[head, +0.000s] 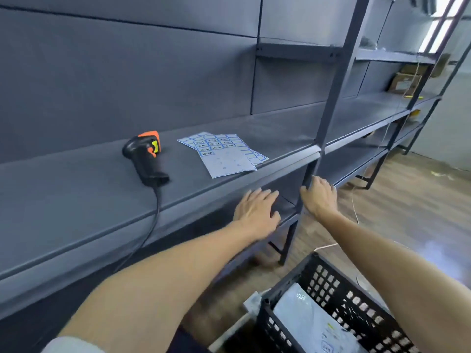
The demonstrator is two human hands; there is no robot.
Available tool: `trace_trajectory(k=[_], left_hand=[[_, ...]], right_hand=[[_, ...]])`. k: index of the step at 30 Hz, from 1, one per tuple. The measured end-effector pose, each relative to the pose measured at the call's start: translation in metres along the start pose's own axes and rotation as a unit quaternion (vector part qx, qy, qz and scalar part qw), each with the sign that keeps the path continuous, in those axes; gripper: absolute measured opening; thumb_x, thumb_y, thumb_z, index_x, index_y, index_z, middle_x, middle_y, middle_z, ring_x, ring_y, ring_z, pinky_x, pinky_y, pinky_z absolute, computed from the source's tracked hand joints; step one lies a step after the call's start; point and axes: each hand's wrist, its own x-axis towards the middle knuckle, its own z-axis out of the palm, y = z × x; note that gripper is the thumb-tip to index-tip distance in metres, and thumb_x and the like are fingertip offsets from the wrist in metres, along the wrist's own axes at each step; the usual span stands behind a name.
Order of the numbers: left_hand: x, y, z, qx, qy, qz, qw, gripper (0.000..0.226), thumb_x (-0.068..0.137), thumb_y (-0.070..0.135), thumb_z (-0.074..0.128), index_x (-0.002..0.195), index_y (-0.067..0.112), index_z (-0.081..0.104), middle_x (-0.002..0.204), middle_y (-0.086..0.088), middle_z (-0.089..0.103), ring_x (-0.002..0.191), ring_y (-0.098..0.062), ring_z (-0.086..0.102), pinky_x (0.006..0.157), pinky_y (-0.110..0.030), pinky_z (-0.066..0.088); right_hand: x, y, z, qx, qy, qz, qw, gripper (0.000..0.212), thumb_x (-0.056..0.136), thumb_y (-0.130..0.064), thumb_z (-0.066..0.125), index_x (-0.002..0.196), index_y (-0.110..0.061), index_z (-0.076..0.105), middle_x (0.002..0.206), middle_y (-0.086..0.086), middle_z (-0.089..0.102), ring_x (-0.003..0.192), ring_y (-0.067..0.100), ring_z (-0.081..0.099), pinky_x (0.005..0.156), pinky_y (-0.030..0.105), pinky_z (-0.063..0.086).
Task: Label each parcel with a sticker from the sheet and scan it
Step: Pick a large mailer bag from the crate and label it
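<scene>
The shelf [76, 189] is looking like dull grey metal. The scanner [146, 155] is showing black and orange plastic. The sticker sheet [224, 154] is looking like smooth paper. The crate [339, 289] at 5 o'clock is showing black plastic, and the floor [407, 200] is looking like wood.

Landmark: scanner [146, 155] lying on grey shelf [76, 200]. Left of scanner, bare shelf surface. Right of it, a gap, then sticker sheets [224, 152] near the front edge. Scanner cable [150, 225] drops over the front lip. Upright post [328, 110] blocks passage right of the sheets.
</scene>
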Motion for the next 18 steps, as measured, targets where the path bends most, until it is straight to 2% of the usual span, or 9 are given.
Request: trace_trajectory(k=[3,5,10,14,18], left_hand=[[-0.012,-0.03,-0.065,0.025,0.075,-0.029,0.996,0.054,0.096,0.031,0.042,0.147,0.02,0.032,0.152,0.0,0.035,0.142,-0.019,0.024,0.117,-0.031,0.011],[-0.031,-0.057,-0.101,0.052,0.115,-0.066,0.99,0.053,0.096,0.031,0.041,0.146,0.018,0.033,0.15,0.0,0.037,0.14,-0.018,0.027,0.115,-0.029,0.011],[-0.11,-0.129,-0.166,0.111,0.17,-0.19,0.96,0.05,0.096,0.03,0.041,0.144,0.016,0.037,0.147,-0.004,0.042,0.137,-0.022,0.031,0.114,-0.03,0.014],[-0.204,-0.183,-0.199,0.137,0.159,-0.331,0.92,0.054,0.1,0.035,0.035,0.15,0.018,0.025,0.155,-0.003,0.029,0.145,-0.022,0.019,0.119,-0.033,0.007],[-0.305,-0.21,-0.222,0.159,0.165,-0.463,0.856,0.054,0.1,0.035,0.035,0.15,0.019,0.024,0.154,-0.002,0.03,0.144,-0.022,0.019,0.119,-0.034,0.008]], right_hand=[[0.008,-0.071,-0.03,0.014,0.016,-0.056,0.998,0.045,0.093,-0.023,0.044,0.134,-0.002,0.045,0.136,0.016,0.05,0.13,0.031,0.039,0.11,0.043,0.023],[0.006,-0.124,-0.039,0.023,0.018,-0.107,0.994,0.039,0.092,-0.022,0.045,0.125,-0.002,0.05,0.131,0.016,0.054,0.126,0.031,0.042,0.108,0.043,0.024],[-0.034,-0.262,-0.036,0.056,-0.035,-0.248,0.967,0.042,0.093,-0.026,0.046,0.128,-0.005,0.05,0.134,0.014,0.053,0.128,0.029,0.043,0.113,0.043,0.019],[-0.096,-0.366,-0.024,0.065,-0.082,-0.377,0.92,0.04,0.093,-0.026,0.044,0.126,-0.006,0.051,0.132,0.012,0.055,0.126,0.027,0.046,0.11,0.04,0.021],[-0.179,-0.445,-0.016,0.08,-0.142,-0.481,0.862,0.045,0.095,-0.028,0.042,0.134,-0.005,0.045,0.137,0.012,0.051,0.13,0.026,0.043,0.115,0.042,0.015]])
